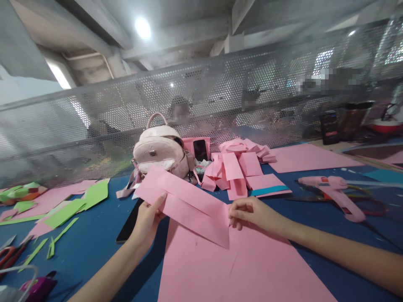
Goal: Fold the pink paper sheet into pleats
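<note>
A folded pink sheet of paper (pixel 192 205) is held up at a tilt before me. My left hand (pixel 151 216) pinches it near its left end, thumb on top and fingers behind. At its right edge, my right hand (pixel 247 213) has its fingers curled together against the paper, closed on that edge. Below lies a large pink paper sheet (pixel 201 268) on the blue table (pixel 132 272), partly covered by the raised piece. A dark flat object (pixel 127 228) lies partly hidden behind my left forearm.
A pink backpack (pixel 160 151) stands at the back, beside a phone (pixel 200 150) and a pile of pink paper pieces (pixel 233 163). A pink glue gun (pixel 336 191) lies right. Green paper strips (pixel 64 214) and scissors (pixel 12 253) are left. A perforated metal screen (pixel 214 96) stands behind.
</note>
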`<state>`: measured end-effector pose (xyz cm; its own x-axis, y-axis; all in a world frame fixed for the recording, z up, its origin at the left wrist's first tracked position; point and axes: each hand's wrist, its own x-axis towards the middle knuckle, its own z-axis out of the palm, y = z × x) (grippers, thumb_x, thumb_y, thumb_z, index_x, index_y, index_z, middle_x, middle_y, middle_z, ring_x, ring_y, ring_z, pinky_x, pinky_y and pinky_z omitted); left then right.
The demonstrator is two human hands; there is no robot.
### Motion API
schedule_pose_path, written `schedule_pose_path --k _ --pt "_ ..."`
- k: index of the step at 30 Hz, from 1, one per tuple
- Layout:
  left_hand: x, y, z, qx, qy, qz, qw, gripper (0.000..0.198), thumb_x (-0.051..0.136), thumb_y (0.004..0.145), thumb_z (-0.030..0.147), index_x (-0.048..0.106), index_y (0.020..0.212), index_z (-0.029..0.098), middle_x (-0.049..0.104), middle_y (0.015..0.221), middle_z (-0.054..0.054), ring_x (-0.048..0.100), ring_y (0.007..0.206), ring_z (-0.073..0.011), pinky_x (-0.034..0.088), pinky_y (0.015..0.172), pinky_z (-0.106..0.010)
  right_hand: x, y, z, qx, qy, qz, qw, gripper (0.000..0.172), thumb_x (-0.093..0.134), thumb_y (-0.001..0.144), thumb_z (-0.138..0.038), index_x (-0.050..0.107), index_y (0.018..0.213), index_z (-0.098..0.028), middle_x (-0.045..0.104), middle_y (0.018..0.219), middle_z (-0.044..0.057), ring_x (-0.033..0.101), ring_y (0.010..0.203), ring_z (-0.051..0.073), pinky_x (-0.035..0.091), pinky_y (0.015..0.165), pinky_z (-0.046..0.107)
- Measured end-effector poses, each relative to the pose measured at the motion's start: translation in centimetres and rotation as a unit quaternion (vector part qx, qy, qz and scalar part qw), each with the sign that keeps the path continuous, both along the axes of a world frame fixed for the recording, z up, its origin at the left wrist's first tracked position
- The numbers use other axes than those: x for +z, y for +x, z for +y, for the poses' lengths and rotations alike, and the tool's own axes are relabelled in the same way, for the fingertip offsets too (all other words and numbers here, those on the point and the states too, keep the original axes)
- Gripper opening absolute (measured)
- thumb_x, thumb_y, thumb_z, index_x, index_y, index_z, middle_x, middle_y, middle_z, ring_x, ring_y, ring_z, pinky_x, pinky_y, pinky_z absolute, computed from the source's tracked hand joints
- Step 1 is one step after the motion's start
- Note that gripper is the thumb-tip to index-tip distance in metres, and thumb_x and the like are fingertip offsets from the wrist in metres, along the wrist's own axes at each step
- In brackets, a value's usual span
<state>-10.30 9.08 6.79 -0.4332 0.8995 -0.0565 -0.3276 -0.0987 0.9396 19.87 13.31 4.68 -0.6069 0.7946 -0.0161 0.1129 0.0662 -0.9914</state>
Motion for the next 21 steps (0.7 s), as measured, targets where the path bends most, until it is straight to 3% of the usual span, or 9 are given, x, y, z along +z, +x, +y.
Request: schedule_pose_path --k 5,8,12,14,16,19,21 --pt "0.0 1.8 -1.4 -0.039 -0.027 0.001 0.999 0.043 0.092 0.061 0.032 0.071 0.094 0.013 0.075 0.084 -0.005 0.07 0.066 -0.0161 0.056 0.055 -0.022 -0.8 0.0 0.0 -0.005 -0.01 -0.018 1.0 0.042 0.07 0.083 -0.055 0.049 0.076 -0.02 0.061 0.061 -0.001 0.056 0.052 0.014 0.044 0.051 0.025" --pt "0.3 2.5 -2.2 -0.057 -0.024 0.001 0.998 0.046 0.089 0.067 0.031 0.07 0.106 0.018 0.076 0.1 -0.006 0.072 0.078 -0.0185 0.056 0.057 -0.021 -0.4 0.2 0.2 -0.073 0.109 -0.066 0.989 0.032 0.069 0.085 -0.048 0.052 0.085 -0.021 0.05 0.066 -0.006 0.047 0.057 0.012 0.038 0.052 0.024" --pt "0.8 3.4 -3.4 -0.115 -0.028 0.012 0.993 0.058 0.086 0.072 0.032 0.063 0.125 0.022 0.071 0.122 -0.009 0.07 0.104 -0.0274 0.061 0.072 -0.03 1.1 0.5 -0.1 -0.138 0.261 -0.127 0.947 0.029 0.067 0.087 -0.045 0.057 0.104 -0.023 0.058 0.094 0.002 0.054 0.084 0.02 0.045 0.074 0.031" --pt "0.9 4.2 -4.1 -0.13 -0.042 0.01 0.991 0.059 0.085 0.073 0.034 0.062 0.126 0.02 0.071 0.121 -0.01 0.069 0.108 -0.0297 0.061 0.076 -0.032 1.7 0.4 -0.6 -0.142 0.286 -0.114 0.941 0.033 0.065 0.088 -0.047 0.057 0.112 -0.025 0.058 0.117 0.007 0.053 0.108 0.026 0.045 0.091 0.037" --pt "0.9 5.2 -5.0 -0.126 -0.065 -0.015 0.99 0.062 0.087 0.071 0.033 0.062 0.126 0.019 0.072 0.12 -0.011 0.069 0.109 -0.0308 0.061 0.081 -0.034 2.0 0.2 -1.2 -0.118 0.263 -0.094 0.953 0.033 0.058 0.092 -0.05 0.059 0.113 -0.025 0.057 0.126 0.008 0.05 0.117 0.027 0.043 0.096 0.037" --pt "0.0 6.7 -6.8 -0.127 -0.117 -0.08 0.982 0.071 0.09 0.066 0.029 0.06 0.129 0.017 0.073 0.115 -0.013 0.068 0.111 -0.0326 0.058 0.088 -0.038 1.9 -0.2 -1.5 -0.049 0.179 -0.102 0.977 0.035 0.05 0.096 -0.053 0.063 0.091 -0.021 0.064 0.095 0.004 0.058 0.091 0.023 0.046 0.078 0.031" --pt "-0.9 7.4 -7.9 -0.163 -0.131 -0.112 0.971 0.076 0.09 0.065 0.03 0.058 0.132 0.016 0.073 0.115 -0.015 0.066 0.114 -0.0341 0.054 0.096 -0.041 1.7 -0.3 -1.5 -0.014 0.148 -0.117 0.982 0.041 0.053 0.094 -0.054 0.057 0.073 -0.019 0.058 0.073 0.0 0.054 0.072 0.018 0.041 0.064 0.027"
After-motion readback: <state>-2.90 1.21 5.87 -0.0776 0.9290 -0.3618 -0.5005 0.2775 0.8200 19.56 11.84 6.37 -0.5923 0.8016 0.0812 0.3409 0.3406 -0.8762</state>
